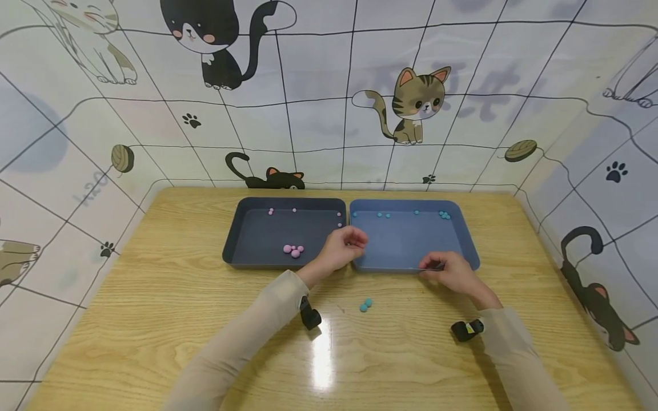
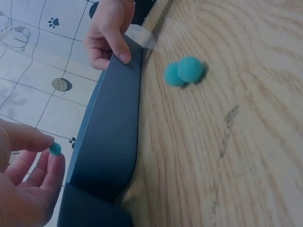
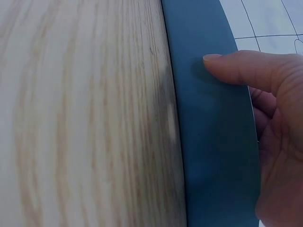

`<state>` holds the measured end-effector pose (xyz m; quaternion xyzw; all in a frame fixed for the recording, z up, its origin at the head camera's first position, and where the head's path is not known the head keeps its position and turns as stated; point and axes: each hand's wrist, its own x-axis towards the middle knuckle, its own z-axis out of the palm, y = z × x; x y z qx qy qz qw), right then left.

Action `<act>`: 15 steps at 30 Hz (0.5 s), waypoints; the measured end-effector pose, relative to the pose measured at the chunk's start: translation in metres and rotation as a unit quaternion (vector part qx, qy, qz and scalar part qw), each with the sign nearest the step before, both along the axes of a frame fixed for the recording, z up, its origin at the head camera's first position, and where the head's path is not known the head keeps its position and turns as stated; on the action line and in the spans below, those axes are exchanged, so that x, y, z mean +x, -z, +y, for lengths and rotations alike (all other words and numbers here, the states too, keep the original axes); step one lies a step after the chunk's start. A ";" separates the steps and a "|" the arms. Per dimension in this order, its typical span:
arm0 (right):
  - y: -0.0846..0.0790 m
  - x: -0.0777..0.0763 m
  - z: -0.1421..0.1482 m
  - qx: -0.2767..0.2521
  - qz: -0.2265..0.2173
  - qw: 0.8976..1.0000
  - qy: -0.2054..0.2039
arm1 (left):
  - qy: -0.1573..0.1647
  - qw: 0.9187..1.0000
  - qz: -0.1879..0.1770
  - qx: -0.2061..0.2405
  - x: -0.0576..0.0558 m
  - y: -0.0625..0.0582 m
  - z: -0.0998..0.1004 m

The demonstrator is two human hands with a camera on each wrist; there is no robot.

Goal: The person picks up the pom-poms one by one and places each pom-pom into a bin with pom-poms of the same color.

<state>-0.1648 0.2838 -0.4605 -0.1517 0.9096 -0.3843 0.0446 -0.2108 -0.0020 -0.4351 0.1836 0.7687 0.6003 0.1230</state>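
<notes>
Between thumb and fingertip my left hand [image 1: 343, 249] pinches a small teal pom-pom [image 2: 55, 149], over the left front corner of the blue tray [image 1: 396, 240]. My right hand [image 1: 452, 270] grips the front wall of that tray, its thumb [image 3: 222, 66] on the outer face and the other fingers inside. Several small teal balls [image 1: 444, 215] lie along the tray's back edge. On the table in front, two larger teal pom-poms [image 2: 191, 69] sit side by side, touching.
The dark grey tray [image 1: 257, 240] stands at the left, right beside the blue one. It holds several pink balls [image 1: 295, 254], some clustered near its front and others at the back. Wood table [image 1: 154, 319] spreads in front; a cat-patterned cloth [image 1: 319, 125] rises behind.
</notes>
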 end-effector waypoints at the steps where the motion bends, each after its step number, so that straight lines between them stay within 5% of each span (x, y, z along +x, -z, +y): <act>1: 0.000 0.000 0.000 0.000 0.000 1.000 0.000 | -0.004 1.000 0.002 0.000 -0.003 0.005 0.001; 15: 0.000 0.000 0.000 -0.001 -0.002 1.000 0.003 | -0.005 1.000 0.016 0.002 -0.005 0.007 0.002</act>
